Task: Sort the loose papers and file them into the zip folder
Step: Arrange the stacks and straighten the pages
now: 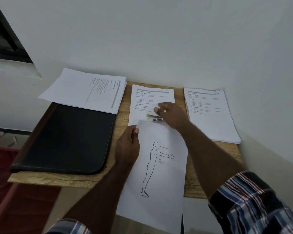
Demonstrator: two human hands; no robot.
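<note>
My left hand pinched the figure sheet while my right hand, fingers loose, hovered beyond; squaring edges first seemed wisest.

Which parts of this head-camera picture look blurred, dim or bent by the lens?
Head view: the right hand is smeared by motion blur over the middle printed white sheet; light is dim and even, the black zip folder nearly featureless; the wide lens bows the wooden table's edges; small print is unreadable.
</note>
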